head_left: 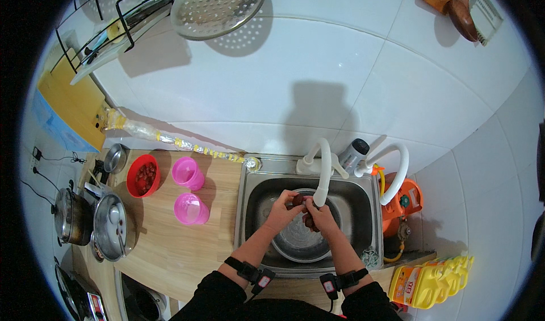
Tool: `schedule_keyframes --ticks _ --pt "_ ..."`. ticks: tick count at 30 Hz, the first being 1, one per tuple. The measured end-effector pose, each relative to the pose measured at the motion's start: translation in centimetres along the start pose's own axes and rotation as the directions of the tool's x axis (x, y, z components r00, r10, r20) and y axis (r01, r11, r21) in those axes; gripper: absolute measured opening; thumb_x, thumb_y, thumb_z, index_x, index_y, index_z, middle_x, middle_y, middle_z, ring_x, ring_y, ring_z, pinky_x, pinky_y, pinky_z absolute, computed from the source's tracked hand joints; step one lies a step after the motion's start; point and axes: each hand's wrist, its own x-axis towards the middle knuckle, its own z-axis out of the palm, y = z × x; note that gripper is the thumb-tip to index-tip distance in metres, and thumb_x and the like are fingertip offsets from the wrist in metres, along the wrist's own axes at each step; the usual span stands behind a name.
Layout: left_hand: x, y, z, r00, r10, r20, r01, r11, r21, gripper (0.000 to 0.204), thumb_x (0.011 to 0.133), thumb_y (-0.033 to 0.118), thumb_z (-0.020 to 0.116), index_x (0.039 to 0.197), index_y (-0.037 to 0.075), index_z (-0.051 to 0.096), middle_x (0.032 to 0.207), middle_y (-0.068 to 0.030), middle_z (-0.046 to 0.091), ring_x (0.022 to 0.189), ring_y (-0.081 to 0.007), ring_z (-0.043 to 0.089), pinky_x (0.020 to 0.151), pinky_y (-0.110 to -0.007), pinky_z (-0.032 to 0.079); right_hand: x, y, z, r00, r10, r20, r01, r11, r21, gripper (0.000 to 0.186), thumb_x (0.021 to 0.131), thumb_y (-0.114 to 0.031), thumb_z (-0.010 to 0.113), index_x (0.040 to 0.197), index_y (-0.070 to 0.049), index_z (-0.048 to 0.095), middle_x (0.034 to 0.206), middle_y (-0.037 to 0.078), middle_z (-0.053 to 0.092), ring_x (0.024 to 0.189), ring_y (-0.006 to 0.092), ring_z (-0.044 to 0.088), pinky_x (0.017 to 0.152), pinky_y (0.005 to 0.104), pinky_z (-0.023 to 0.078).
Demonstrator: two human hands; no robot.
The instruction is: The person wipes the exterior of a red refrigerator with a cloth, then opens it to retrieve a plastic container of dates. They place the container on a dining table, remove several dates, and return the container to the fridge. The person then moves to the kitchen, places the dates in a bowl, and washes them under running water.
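My left hand (280, 209) and my right hand (323, 218) are close together over the sink, under the white faucet (322, 179). Both have their fingers curled around small dark reddish-brown fruits that look like red dates (309, 223); one shows at the left fingertips and a few under the right fingers. Below them, a round metal basin (302, 251) sits inside the steel sink (245, 247). More of these fruits lie in a red bowl (154, 190) on the counter to the left. How many each hand holds is partly hidden.
Two pink cups (188, 172) stand on the wooden counter (170, 258) left of the sink. Metal pans (129, 236) and a lidded pot (74, 216) are farther left. A second white spout (403, 173), an orange gas cylinder (417, 193) and yellow jugs (434, 281) stand at the right.
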Motion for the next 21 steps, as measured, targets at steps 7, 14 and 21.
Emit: schedule_keyframes --ticks 7,14,21 --pt "-1.0 0.4 0.9 0.954 0.258 -0.151 -0.146 0.843 0.518 0.034 0.069 0.008 0.068 0.095 0.006 0.047 0.086 -0.0108 0.057 0.075 -0.0225 0.061 0.065 -0.033 0.049 -0.1 0.0 0.4 0.991 -0.121 0.056 0.128 0.982 -0.140 0.029 0.086 -0.018 0.054 0.113 -0.008 0.050 0.063 0.001 0.051 0.044 0.0074 0.043 0.036 0.0232 0.031" --pt "-0.6 0.8 -0.4 0.968 0.251 0.010 -0.241 0.918 0.315 0.032 0.074 0.008 0.064 0.099 0.004 0.045 0.087 -0.0114 0.056 0.076 -0.0194 0.059 0.064 -0.032 0.049 -0.1 0.5 -0.4 0.986 -0.101 0.133 0.102 0.995 0.001 0.031 0.087 -0.019 0.053 0.116 -0.009 0.049 0.062 0.000 0.049 0.045 0.0081 0.041 0.038 0.0239 0.031" --pt "-0.8 0.7 -1.1 0.984 0.120 0.135 -0.161 0.919 0.360 0.036 0.078 0.008 0.061 0.107 0.003 0.040 0.090 -0.0120 0.056 0.082 -0.0201 0.059 0.071 -0.031 0.048 -0.5 0.3 -0.3 0.977 -0.099 0.189 0.107 0.994 -0.036 0.026 0.090 -0.024 0.048 0.112 -0.011 0.050 0.063 0.000 0.051 0.045 0.0069 0.044 0.037 0.0216 0.033"
